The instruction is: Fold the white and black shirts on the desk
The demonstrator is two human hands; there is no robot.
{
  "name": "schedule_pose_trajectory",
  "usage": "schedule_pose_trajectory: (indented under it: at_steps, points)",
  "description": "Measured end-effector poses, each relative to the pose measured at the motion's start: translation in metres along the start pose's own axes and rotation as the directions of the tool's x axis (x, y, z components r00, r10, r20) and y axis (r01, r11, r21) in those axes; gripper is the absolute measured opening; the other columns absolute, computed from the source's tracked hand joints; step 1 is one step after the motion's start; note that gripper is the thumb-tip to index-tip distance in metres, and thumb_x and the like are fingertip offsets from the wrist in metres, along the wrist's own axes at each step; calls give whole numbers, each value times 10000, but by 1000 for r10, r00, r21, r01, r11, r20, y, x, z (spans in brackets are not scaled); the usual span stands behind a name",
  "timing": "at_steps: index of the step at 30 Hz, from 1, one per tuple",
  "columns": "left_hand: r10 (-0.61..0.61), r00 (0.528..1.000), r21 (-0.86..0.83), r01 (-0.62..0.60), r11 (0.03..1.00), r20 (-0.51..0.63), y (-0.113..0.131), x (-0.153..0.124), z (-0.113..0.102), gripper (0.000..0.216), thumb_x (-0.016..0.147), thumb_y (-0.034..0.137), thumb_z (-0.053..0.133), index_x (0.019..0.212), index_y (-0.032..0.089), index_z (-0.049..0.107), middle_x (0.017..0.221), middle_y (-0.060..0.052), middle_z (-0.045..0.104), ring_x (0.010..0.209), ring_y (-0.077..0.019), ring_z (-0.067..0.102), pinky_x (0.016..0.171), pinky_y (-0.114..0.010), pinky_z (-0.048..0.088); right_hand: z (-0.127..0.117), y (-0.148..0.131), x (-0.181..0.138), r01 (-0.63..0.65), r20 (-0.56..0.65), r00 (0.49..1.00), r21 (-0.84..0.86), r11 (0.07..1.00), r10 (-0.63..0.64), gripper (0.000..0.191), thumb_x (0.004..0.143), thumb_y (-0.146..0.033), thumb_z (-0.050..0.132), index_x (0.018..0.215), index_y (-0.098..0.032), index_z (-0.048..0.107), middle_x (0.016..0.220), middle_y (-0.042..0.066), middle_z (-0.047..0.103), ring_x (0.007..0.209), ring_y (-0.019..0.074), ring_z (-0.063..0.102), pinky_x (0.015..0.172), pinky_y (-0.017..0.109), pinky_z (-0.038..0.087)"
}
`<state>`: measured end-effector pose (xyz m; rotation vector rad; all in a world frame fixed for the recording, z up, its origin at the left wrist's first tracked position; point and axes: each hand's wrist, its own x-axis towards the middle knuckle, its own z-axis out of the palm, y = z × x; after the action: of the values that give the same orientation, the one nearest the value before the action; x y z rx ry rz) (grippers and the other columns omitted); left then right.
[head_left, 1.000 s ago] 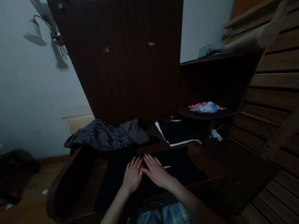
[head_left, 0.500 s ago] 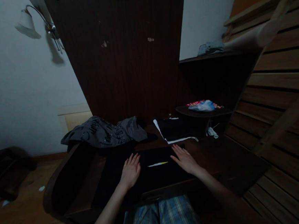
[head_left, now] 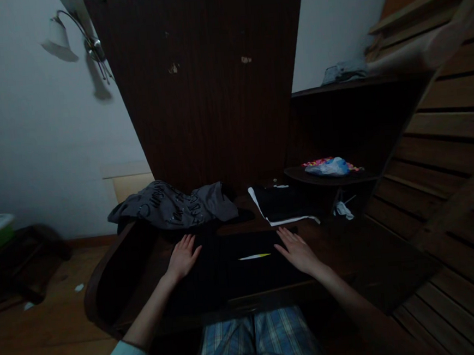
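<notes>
A black cloth (head_left: 244, 275), likely a garment, lies spread on the dark wooden desk (head_left: 135, 292) in front of me. A narrow white and yellow mark (head_left: 255, 256) shows on it between my hands. My left hand (head_left: 183, 256) rests flat on the cloth's left part, fingers stretched out. On its right part lies my right hand (head_left: 298, 250), palm down with the thumb apart. Neither hand grips anything. The dark fabric hides its folds and exact outline.
Behind the cloth lie a grey garment with black lettering (head_left: 182, 206) and a folded black and white cloth (head_left: 280, 204). A blue-white plastic bag (head_left: 330, 167) sits on a small shelf at right. Wooden slats (head_left: 455, 138) stand along the right side; a lamp (head_left: 60, 41) hangs upper left.
My left hand has slid left across the black cloth, away from the white and yellow mark. My right hand stays in place on the cloth. The view has shifted slightly left.
</notes>
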<state>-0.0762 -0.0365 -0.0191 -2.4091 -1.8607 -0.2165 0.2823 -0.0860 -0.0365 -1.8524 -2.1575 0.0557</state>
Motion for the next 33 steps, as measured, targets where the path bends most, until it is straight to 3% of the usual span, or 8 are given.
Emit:
schedule_pose_trajectory:
  at_steps: [4, 10, 16, 20, 24, 26, 29, 33]
  points:
    - [-95, 995, 21, 95, 995, -22, -4, -3, -2, 489, 855, 423, 275, 1241, 161, 419, 1320, -109, 404, 1252, -242, 289, 969, -455, 284, 1, 1, 0, -4, 8, 1000, -1, 1000, 4, 613, 845, -512, 230, 1288, -108, 359, 1370, 117, 310, 1277, 195, 232, 1032, 396, 208]
    - [-121, 993, -4, 121, 993, 8, 2, -6, -9, 477, 857, 415, 284, 1243, 165, 413, 1328, -98, 396, 1241, -233, 305, 963, -447, 294, 0, 0, 0, -10, 23, 1000, -12, 1000, 11, 613, 847, -503, 234, 1287, -93, 357, 1373, 118, 304, 1281, 196, 223, 1035, 386, 205]
    - [-119, 991, -1, 119, 993, -55, 9, -11, -13, 426, 860, 359, 308, 1215, 171, 450, 1313, -103, 415, 1238, -245, 302, 960, -463, 293, 0, -1, 1, -6, 7, 1000, 41, 999, 6, 591, 835, -486, 287, 1265, -92, 386, 1358, 128, 335, 1268, 211, 259, 1024, 400, 226]
    - [-61, 998, -16, 61, 998, -17, 13, -29, -13, 457, 852, 391, 335, 1250, 181, 412, 1368, -99, 328, 1277, -271, 218, 980, -500, 242, -3, 4, 0, 2, -144, 989, 123, 992, 16, 462, 822, -406, 349, 1135, -107, 507, 1281, 134, 441, 1183, 212, 395, 977, 365, 313]
    - [-6, 1000, -112, 7, 994, 7, -10, -52, -11, 490, 843, 457, 318, 1277, 234, 366, 1397, -78, 274, 1283, -253, 211, 975, -461, 281, -17, 16, -9, -177, -349, 914, 113, 978, 206, 359, 807, -341, 362, 1035, -134, 546, 1094, 130, 558, 1025, 231, 507, 870, 366, 397]
    - [-39, 999, -160, 37, 986, -9, -29, -60, -9, 522, 838, 478, 303, 1284, 212, 357, 1390, -90, 286, 1273, -248, 241, 980, -429, 295, -29, 23, -14, -298, -297, 903, 88, 951, 310, 364, 800, -370, 376, 999, -130, 563, 1011, 131, 579, 958, 238, 537, 804, 348, 422]
    - [-50, 998, -207, 39, 978, -49, -51, -66, -3, 558, 829, 485, 306, 1284, 164, 354, 1361, -114, 335, 1250, -235, 297, 1000, -395, 285, -46, 32, -18, -444, -84, 890, 65, 894, 448, 372, 800, -426, 378, 859, -144, 613, 907, 117, 609, 871, 229, 577, 742, 310, 425]
    - [-1, 993, -230, -27, 973, -121, -52, -68, 5, 550, 823, 483, 318, 1274, 172, 366, 1337, -105, 375, 1219, -220, 354, 997, -385, 300, -55, 35, -14, -512, 133, 857, 122, 850, 497, 416, 775, -528, 381, 738, -183, 611, 807, 70, 644, 786, 209, 607, 672, 273, 414]
